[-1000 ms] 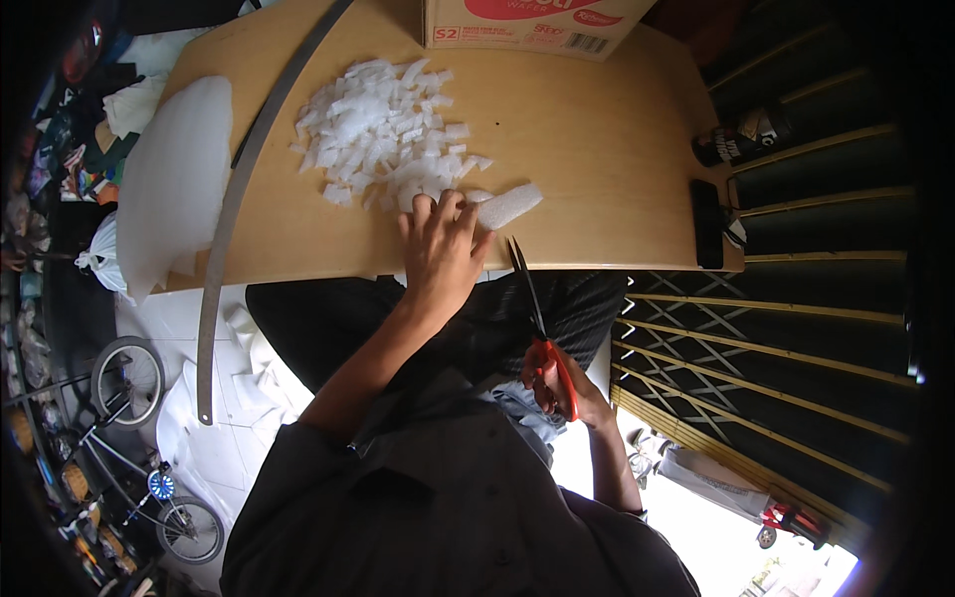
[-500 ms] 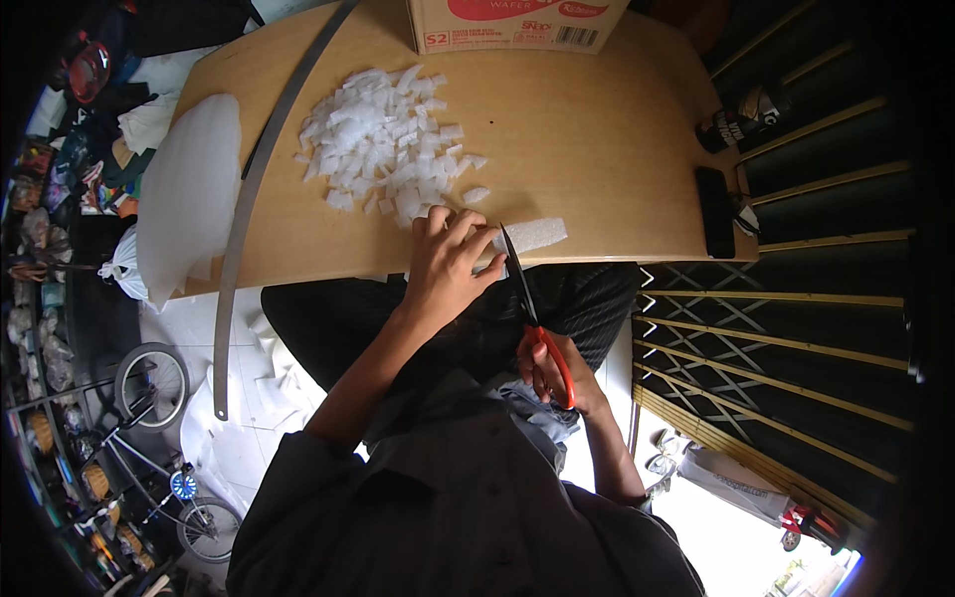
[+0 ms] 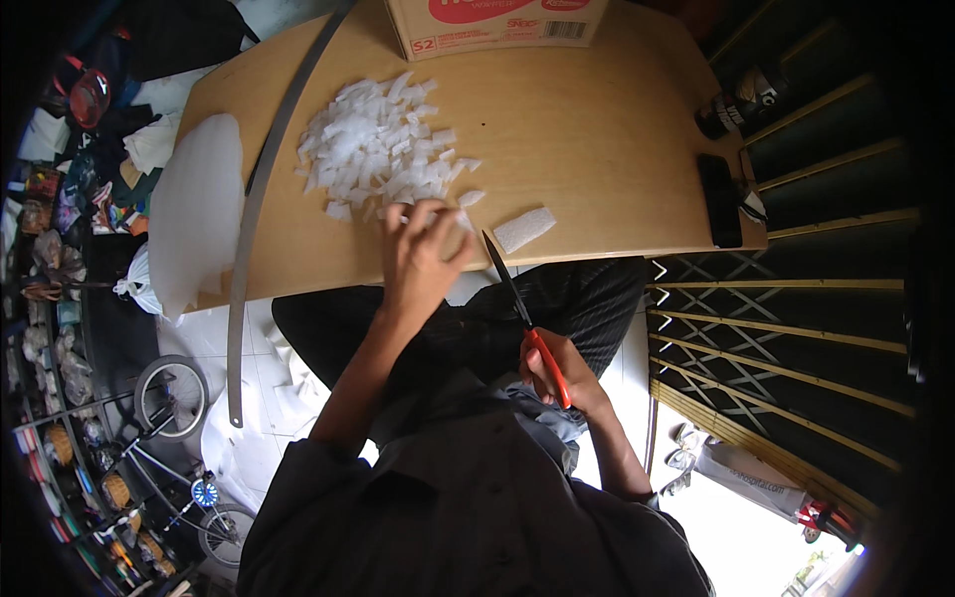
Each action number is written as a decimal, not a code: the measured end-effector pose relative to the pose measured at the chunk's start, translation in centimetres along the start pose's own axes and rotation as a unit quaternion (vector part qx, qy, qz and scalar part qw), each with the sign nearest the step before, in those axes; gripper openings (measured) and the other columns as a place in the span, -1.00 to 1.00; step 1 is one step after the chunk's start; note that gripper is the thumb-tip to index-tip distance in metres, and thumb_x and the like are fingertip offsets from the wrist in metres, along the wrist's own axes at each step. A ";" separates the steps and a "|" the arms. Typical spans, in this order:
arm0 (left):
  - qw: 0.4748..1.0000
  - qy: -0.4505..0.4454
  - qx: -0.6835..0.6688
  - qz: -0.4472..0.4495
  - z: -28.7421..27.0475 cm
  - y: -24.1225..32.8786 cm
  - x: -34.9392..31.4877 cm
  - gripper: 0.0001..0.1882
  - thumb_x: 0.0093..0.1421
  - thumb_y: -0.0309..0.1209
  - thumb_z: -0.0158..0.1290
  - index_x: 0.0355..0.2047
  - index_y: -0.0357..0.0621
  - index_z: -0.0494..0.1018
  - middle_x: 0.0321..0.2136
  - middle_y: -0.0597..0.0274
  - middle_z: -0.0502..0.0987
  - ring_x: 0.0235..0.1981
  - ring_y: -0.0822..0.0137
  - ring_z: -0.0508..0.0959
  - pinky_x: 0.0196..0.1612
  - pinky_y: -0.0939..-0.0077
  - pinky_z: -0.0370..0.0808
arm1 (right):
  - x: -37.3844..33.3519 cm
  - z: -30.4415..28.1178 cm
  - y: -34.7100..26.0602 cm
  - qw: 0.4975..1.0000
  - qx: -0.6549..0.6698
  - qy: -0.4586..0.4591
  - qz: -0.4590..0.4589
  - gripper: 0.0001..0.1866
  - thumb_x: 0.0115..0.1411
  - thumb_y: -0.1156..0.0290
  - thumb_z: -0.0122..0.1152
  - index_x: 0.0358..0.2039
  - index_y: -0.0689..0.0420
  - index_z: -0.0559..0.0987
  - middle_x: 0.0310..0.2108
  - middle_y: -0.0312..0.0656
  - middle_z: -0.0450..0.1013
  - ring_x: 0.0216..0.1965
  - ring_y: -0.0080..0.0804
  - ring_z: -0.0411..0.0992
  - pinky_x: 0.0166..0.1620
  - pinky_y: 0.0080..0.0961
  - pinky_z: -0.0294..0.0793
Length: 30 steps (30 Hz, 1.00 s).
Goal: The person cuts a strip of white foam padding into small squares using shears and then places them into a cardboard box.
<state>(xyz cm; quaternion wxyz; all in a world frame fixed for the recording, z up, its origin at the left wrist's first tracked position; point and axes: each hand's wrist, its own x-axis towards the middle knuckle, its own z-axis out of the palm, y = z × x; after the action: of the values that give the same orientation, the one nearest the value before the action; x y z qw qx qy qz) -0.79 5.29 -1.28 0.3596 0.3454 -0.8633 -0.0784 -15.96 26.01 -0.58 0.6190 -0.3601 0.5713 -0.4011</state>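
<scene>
The person sits at a wooden counter [image 3: 607, 149], both hands near its front edge. The left hand [image 3: 423, 261] is over that edge with its fingers bent and spread a little; it is blurred, and whether it has hold of anything cannot be told. The right hand [image 3: 557, 368], below the edge, is closed around the red-orange handles of a pair of scissors [image 3: 507, 284]. Their dark blades look nearly or fully together and point up and leftward, the tip in the gap between the left hand and a short strip of white foam [image 3: 524, 230]. The strip lies slanted on the counter near the front edge, apart from both hands.

Just beyond the left hand is a heap of small white cut pieces [image 3: 373, 139], with one piece [image 3: 471, 199] lying just beside it. Farther left, a long grey metal strip [image 3: 261, 189] crosses the counter and sticks out past the front edge, next to a larger white sheet [image 3: 197, 209]. A cardboard box [image 3: 497, 25] stands at the far side; a black phone [image 3: 719, 199] and a dark can [image 3: 741, 104] are at the right end.
</scene>
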 end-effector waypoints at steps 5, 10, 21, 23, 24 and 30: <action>0.989 -0.029 0.128 -0.066 -1.9 0.2 1.9 -0.46 -0.04 -0.33 0.24 0.02 -0.10 0.49 -0.12 0.28 0.45 -0.11 0.11 0.31 -0.03 0.20 0.27 | -2.1 -0.8 -0.1 0.998 -0.040 -0.041 -0.009 -0.26 0.18 -0.37 -0.10 -0.29 0.21 0.36 -0.60 -0.28 0.37 -0.70 -0.60 0.34 -0.63 -0.60 0.29; 0.992 -0.129 0.002 -0.001 -0.3 2.9 -0.3 -0.44 0.01 -0.21 0.27 0.02 -0.14 0.46 -0.15 0.19 0.45 -0.16 0.10 0.37 -0.10 0.19 0.33 | -3.9 -1.4 -0.6 1.000 -0.011 -0.012 0.003 -0.20 0.13 -0.43 -0.13 -0.24 0.21 0.38 -0.56 -0.30 0.37 -0.70 -0.60 0.33 -0.61 -0.65 0.29; 0.991 -0.040 -0.126 -0.013 2.6 2.3 -1.7 -0.69 0.00 -0.34 0.28 -0.25 -0.15 0.52 -0.28 0.21 0.48 -0.20 0.10 0.41 -0.13 0.19 0.33 | -3.6 -1.8 0.1 0.997 -0.066 0.002 0.034 -0.10 0.08 -0.51 -0.19 -0.22 0.25 0.41 -0.53 -0.25 0.41 -0.70 -0.61 0.37 -0.65 -0.69 0.31; 0.988 -0.023 -0.148 -0.023 2.7 1.9 -1.7 -0.72 0.00 -0.37 0.27 -0.27 -0.15 0.52 -0.31 0.22 0.49 -0.22 0.09 0.42 -0.13 0.20 0.34 | -3.4 -2.0 0.2 0.997 -0.068 -0.004 0.042 -0.11 0.07 -0.52 -0.18 -0.22 0.22 0.41 -0.54 -0.26 0.42 -0.69 -0.57 0.38 -0.60 -0.64 0.35; 0.987 -0.017 -0.159 -0.032 2.8 1.9 -1.7 -0.74 0.00 -0.39 0.27 -0.28 -0.15 0.52 -0.35 0.22 0.50 -0.24 0.09 0.43 -0.13 0.20 0.34 | -3.4 -2.0 0.1 0.996 -0.076 -0.004 0.046 -0.10 0.07 -0.52 -0.18 -0.22 0.23 0.41 -0.54 -0.26 0.42 -0.69 -0.57 0.38 -0.60 -0.64 0.35; 0.946 0.000 -0.298 -0.128 3.4 2.9 -1.2 -0.82 0.09 -0.47 0.22 -0.28 -0.19 0.53 -0.52 0.27 0.55 -0.51 0.35 0.45 -0.33 0.42 0.37 | -3.3 -1.9 -0.7 0.996 -0.081 0.000 0.047 -0.08 0.07 -0.52 -0.17 -0.19 0.25 0.41 -0.53 -0.25 0.41 -0.68 -0.59 0.38 -0.61 -0.67 0.34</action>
<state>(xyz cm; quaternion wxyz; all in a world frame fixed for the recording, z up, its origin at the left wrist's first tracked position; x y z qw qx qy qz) -4.05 7.85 -3.34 0.4332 0.3303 -0.7487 -0.3777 -18.02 28.78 1.29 0.6059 -0.3822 0.6181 -0.3236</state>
